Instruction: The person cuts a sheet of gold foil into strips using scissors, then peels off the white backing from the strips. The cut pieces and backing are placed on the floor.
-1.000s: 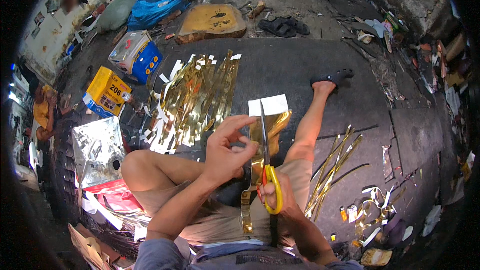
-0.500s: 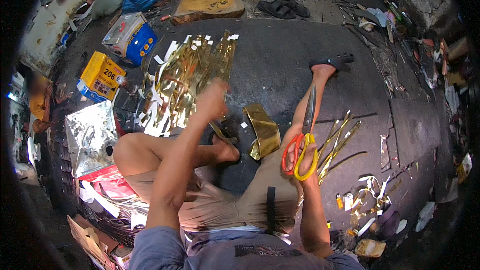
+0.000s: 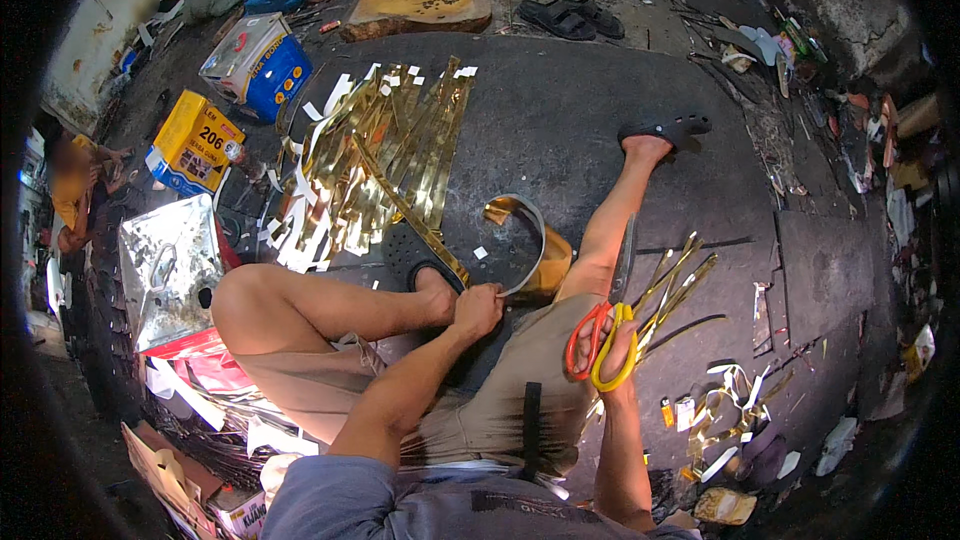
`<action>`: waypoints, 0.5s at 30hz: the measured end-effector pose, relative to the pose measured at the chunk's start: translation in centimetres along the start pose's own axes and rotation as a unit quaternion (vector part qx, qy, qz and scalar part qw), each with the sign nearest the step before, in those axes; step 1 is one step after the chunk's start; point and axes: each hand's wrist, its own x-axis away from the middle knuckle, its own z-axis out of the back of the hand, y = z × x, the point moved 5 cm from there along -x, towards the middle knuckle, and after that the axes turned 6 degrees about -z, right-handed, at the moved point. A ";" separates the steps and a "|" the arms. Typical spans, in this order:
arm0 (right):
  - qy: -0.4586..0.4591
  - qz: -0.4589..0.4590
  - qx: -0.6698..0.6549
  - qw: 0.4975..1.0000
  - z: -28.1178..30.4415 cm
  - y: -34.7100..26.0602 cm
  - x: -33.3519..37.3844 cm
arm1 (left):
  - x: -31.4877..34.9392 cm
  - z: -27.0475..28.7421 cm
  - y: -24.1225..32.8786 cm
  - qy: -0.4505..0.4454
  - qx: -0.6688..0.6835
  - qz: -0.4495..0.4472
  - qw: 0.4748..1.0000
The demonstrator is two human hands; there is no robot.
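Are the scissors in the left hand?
No, the right hand holds the scissors; the left hand holds the gold sheet's edge.

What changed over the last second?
Left hand went out to the gold strip pile, then returned and took the edge of the gold sheet, now curled. One strip now lies diagonally off the pile. Scissors moved right, off the sheet. Unchanged: right hand grips the scissors; wooden block and sandals stayed put.
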 end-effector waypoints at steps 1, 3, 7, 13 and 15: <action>-0.016 0.006 0.014 1.000 0.0 -0.2 0.2 | -0.8 -0.2 -0.7 0.035 -0.001 -0.011 0.999; -0.047 0.015 0.043 0.998 -0.6 -0.6 0.8 | -1.0 2.0 -0.3 0.201 0.106 -0.120 0.966; -0.109 0.025 0.034 0.993 -1.2 -1.3 2.5 | 0.4 8.3 7.7 0.152 0.493 -0.103 0.851; -0.177 0.019 0.108 0.978 -4.5 -2.7 6.0 | 0.0 14.0 11.5 0.057 0.628 -0.055 0.774; -0.213 -0.003 0.121 0.969 -5.4 -3.3 7.3 | 0.6 16.7 12.0 0.087 0.651 -0.087 0.749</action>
